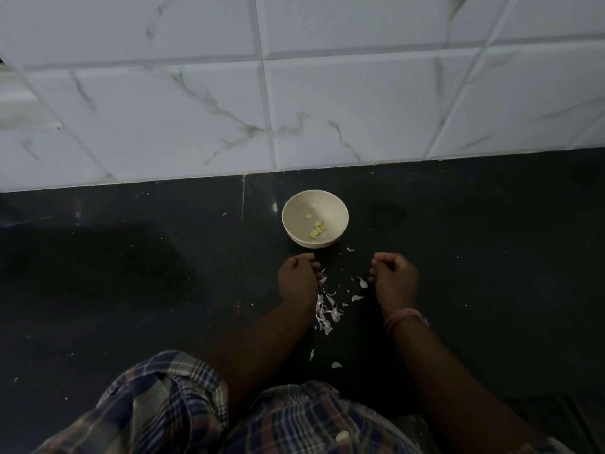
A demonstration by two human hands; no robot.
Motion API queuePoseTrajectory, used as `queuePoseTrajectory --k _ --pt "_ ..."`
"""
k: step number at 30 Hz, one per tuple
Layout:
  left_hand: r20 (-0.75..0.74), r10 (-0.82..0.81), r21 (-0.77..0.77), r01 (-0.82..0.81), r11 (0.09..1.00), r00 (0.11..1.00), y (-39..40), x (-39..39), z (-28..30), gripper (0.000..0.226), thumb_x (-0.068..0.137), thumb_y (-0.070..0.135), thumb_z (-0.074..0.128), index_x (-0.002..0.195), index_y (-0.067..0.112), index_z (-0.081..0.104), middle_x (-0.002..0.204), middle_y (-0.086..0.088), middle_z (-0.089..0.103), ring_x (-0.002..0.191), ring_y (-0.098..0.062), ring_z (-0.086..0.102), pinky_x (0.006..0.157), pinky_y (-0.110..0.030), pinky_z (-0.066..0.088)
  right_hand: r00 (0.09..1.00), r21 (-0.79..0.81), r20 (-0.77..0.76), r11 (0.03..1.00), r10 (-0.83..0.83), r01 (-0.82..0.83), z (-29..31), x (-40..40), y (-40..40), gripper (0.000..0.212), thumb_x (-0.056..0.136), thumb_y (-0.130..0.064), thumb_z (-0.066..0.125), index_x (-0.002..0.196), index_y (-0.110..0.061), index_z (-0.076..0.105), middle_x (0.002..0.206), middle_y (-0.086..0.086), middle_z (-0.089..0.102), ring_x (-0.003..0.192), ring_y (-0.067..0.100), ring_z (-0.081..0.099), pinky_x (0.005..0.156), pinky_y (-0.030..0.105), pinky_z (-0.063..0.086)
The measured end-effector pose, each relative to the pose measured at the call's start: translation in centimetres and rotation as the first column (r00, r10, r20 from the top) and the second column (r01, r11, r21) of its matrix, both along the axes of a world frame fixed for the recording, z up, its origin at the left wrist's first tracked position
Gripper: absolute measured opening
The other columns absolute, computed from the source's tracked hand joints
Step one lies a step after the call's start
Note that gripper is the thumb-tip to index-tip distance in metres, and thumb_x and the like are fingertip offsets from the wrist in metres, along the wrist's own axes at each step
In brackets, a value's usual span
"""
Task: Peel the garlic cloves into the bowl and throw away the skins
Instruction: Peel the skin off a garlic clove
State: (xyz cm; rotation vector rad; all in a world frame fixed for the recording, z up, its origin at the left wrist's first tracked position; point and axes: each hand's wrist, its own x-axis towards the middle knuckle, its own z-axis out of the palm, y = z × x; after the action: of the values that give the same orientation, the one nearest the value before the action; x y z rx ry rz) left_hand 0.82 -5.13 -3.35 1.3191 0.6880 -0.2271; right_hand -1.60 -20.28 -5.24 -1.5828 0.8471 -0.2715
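Head view: your left hand [298,279] and right hand [393,277] are curling shut over the counter [131,290], contents unclear; peeled cloves [316,228] are sitting in the bowl [315,218], skins [327,309] lying between your wrists.

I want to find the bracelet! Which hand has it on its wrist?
The right hand: a pink band circles its wrist. The left hand has a bare wrist.

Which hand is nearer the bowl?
Left, slightly. The left hand sits just below the bowl rim's left side; the right hand is below and off to its right.
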Motion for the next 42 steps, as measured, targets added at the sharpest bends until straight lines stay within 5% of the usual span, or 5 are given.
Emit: queuePoseTrajectory --k 10,17,26,34,42 --pt "-0.005 -0.305 -0.003 0.305 0.953 0.952 -2.5 -3.4 -2.0 0.024 0.096 -0.007 0.044 0.099 0.005 0.065 0.090 -0.016 0.069 0.068 -0.018 0.064 0.058 -0.026 0.053 0.834 -0.599 -0.236 0.601 0.499 -0.529 -1.4 -4.4 -0.5 0.019 0.097 -0.012 0.063 0.113 -0.013 0.072 0.107 0.004 0.067 0.099 0.017 0.063 0.087 0.024 0.044" --pt "0.005 -0.284 -0.041 0.284 0.958 0.959 -2.2 -3.7 -2.4 0.022 0.098 -0.014 0.043 0.113 -0.014 0.059 0.083 -0.014 0.068 0.055 -0.005 0.069 0.054 -0.016 0.054 0.754 -0.848 -0.249 0.238 0.608 -0.473 -2.2 -4.7 0.8 0.011 0.072 0.002 0.073 0.067 -0.009 0.073 0.064 0.010 0.065 0.058 0.029 0.064 0.053 0.029 0.048" --pt "-0.001 -0.420 -0.029 0.420 0.907 0.908 -1.2 -3.8 -2.3 0.020 0.097 -0.002 0.059 0.102 0.009 0.075 0.092 -0.015 0.077 0.079 -0.020 0.073 0.077 -0.033 0.060 0.919 -0.206 -0.044 0.896 0.392 -0.393 -1.7 -4.5 2.3 0.015 0.098 -0.008 0.060 0.095 -0.016 0.073 0.083 -0.003 0.071 0.071 0.002 0.066 0.066 0.016 0.049" --pt "0.062 -0.382 -0.107 0.386 0.916 0.922 0.3 -4.0 -0.3 0.016 0.093 -0.006 0.063 0.102 0.002 0.074 0.087 -0.014 0.076 0.071 -0.014 0.073 0.065 -0.022 0.058 0.946 -0.013 0.056 0.948 0.318 -0.318 0.5 -4.6 3.2 0.006 0.096 -0.006 0.065 0.100 -0.010 0.066 0.087 0.007 0.072 0.073 0.015 0.070 0.063 0.025 0.058" --pt "0.151 -0.352 -0.032 0.361 0.932 0.924 2.5 -4.5 1.5 0.012 0.091 0.007 0.071 0.102 0.004 0.076 0.096 -0.018 0.078 0.094 -0.035 0.076 0.092 -0.053 0.059 0.899 -0.175 0.062 0.891 0.434 -0.418 2.1 -4.5 5.3 0.012 0.098 -0.011 0.060 0.096 -0.017 0.070 0.089 -0.005 0.072 0.082 0.007 0.069 0.074 0.027 0.057"
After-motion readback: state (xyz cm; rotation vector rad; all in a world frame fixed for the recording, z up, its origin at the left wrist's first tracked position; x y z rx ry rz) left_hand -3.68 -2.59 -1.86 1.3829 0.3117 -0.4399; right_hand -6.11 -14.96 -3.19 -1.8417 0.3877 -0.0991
